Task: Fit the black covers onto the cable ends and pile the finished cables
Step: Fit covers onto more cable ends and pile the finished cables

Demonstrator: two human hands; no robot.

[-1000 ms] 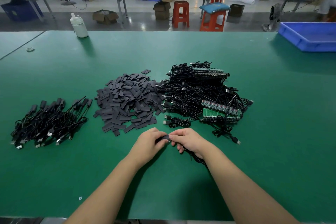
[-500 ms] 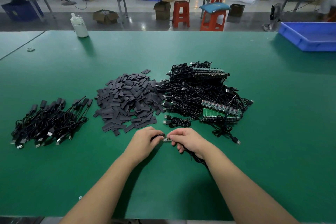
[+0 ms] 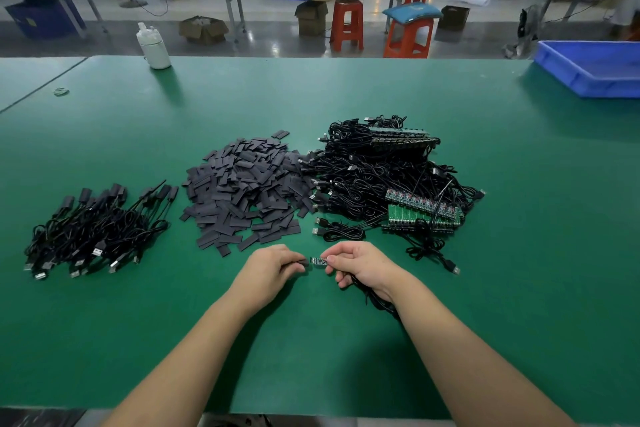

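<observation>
While both hands meet just above the near part of the green table (image 3: 519,218), the right hand (image 3: 360,262) pinches the cable end (image 3: 319,261), a small circuit board with tiny components on its face, between thumb and fingertips, so that the board sticks out leftward from the grip. The left hand (image 3: 268,265) has its fingers curled round a black cover (image 3: 304,262), of which only the open end shows, and that end sits just beside the board's free tip; whether the two touch cannot be made out. From under the right palm a black cable (image 3: 375,300) loops down toward the wrist and lies on the table. Beyond the hands, at the centre, sits a loose heap of flat dark covers (image 3: 242,184), and touching its right edge is a tangled mound of unfinished cables (image 3: 381,177) with rows of bare green boards showing along its near right side. Well apart on the left lies the pile of finished cables (image 3: 97,229), their ends sleeved in black at the far side and their silver USB plugs pointing toward the near edge. A blue bin (image 3: 588,80) stands at the far right edge of the table, its contents hidden behind its wall. A white bottle (image 3: 154,45) stands at the far left edge.
</observation>
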